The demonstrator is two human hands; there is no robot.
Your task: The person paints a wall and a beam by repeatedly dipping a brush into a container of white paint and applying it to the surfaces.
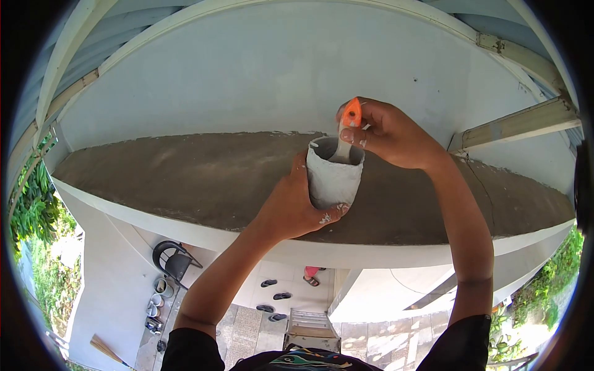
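Observation:
My left hand (303, 207) is wrapped round a white, paint-smeared cup (333, 182), holding it over the brown ledge. White paint specks the thumb. In my right hand (387, 133) is a paintbrush (344, 145) with an orange-tipped handle, pinched between thumb and fingers. The brush points down into the cup, so its bristles are hidden inside. Paint marks show on the right fingertips too.
The brown ledge (185, 176) runs across below a pale wall (247, 74). A beam (520, 127) juts out at right. Far below are a ladder (312, 324), a black chair (176, 263), several sandals (281, 296), a broom (108, 350) and part of another person's foot (311, 281).

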